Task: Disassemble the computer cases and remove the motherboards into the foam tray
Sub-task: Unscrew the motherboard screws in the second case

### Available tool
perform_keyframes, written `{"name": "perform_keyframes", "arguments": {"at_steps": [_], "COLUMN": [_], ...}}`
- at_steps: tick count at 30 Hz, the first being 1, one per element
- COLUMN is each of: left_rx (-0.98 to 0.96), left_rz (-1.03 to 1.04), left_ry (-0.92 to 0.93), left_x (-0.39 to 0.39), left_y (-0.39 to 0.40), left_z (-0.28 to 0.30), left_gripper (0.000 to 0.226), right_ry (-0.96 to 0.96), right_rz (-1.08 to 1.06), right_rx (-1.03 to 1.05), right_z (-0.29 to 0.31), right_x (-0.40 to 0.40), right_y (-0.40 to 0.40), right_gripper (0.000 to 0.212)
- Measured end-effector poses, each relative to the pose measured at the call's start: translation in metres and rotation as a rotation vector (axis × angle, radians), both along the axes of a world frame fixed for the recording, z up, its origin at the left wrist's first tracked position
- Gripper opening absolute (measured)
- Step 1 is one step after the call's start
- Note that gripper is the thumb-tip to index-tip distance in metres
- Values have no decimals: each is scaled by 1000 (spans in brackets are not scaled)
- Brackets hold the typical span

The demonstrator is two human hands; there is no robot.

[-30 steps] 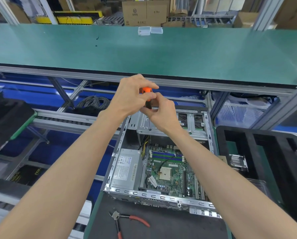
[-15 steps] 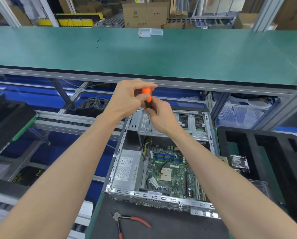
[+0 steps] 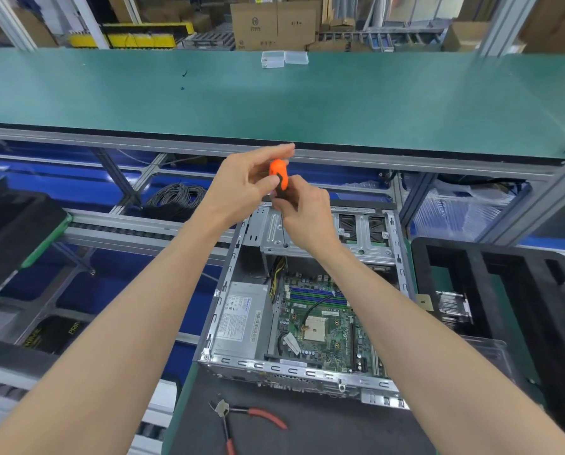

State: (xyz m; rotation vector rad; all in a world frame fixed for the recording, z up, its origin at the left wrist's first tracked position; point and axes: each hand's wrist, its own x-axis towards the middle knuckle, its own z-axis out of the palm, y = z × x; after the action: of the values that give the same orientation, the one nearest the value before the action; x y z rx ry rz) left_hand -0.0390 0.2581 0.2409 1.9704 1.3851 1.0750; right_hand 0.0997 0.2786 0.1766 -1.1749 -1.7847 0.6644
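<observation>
An open metal computer case [image 3: 294, 369] lies on the black mat, with a green motherboard [image 3: 320, 326] inside next to a grey power supply [image 3: 241, 320]. Above the case's far end, over the silver drive cage [image 3: 363, 238], both hands hold an orange-and-black screwdriver [image 3: 279, 174] upright. My left hand [image 3: 241, 188] pinches the orange top between thumb and outstretched fingers. My right hand [image 3: 307, 215] is curled round the black lower handle; the tip is hidden behind it. A black foam tray [image 3: 422, 264] stands right of the case.
Red-handled pliers [image 3: 241, 418] lie on the mat in front of the case. A finned metal heat sink [image 3: 453, 307] sits in the foam tray. A long green shelf [image 3: 274, 100] runs just beyond the hands. Another black tray [image 3: 12, 224] is at left, a cable coil [image 3: 176, 198] below the shelf.
My left hand's fingers have straightened and rolled over the orange top, which now shows more. My right hand keeps its grip lower down. The case has not moved.
</observation>
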Motion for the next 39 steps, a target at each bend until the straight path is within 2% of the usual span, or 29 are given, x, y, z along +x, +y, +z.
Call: {"name": "perform_keyframes", "arguments": {"at_steps": [4,7,10,12,17,19,22,24,27,29,32,34,37,39], "left_rx": [57,62,123,164,124,88,20,17,71,117,153,147,141,115], "left_rz": [32,91,180,244,293,158,-9,8,49,96,190,259,344,250], "left_ry": [116,86,73,61,38,11,0,51,87,89,53,36,97,70], "left_x": [-1,0,5,9,15,15,8,6,9,11,14,18,20,18], "left_y": [6,7,7,7,6,4,5,8,10,9,11,13,14,13], "left_z": [0,-1,-3,-4,-5,-4,1,2,2,0,-4,-7,-9,-8], "left_gripper": [39,27,18,19,32,27,45,44,30,22,19,28,43,35], "right_ry": [-61,-74,-51,-41,-81,-107,-66,-79,-103,-105,-105,-126,-208,-206], "right_rz": [80,105,16,-51,-56,-24,19,70,137,120,9,-46,-9,42], "right_rx": [-47,-41,-27,-16,-53,-62,-61,-99,-118,-76,-23,-1,-45,-81], "right_z": [1,1,0,0,0,0,0,2,4,4,2,0,-3,-3], "right_x": [4,5,2,1,0,0,5,11,16,15,10,9,8,8], "right_y": [3,3,0,0,4,4,4,4,5,4,2,3,6,7], "right_gripper": [10,10,32,39,25,14,13,18,22,21,32,29,17,9]}}
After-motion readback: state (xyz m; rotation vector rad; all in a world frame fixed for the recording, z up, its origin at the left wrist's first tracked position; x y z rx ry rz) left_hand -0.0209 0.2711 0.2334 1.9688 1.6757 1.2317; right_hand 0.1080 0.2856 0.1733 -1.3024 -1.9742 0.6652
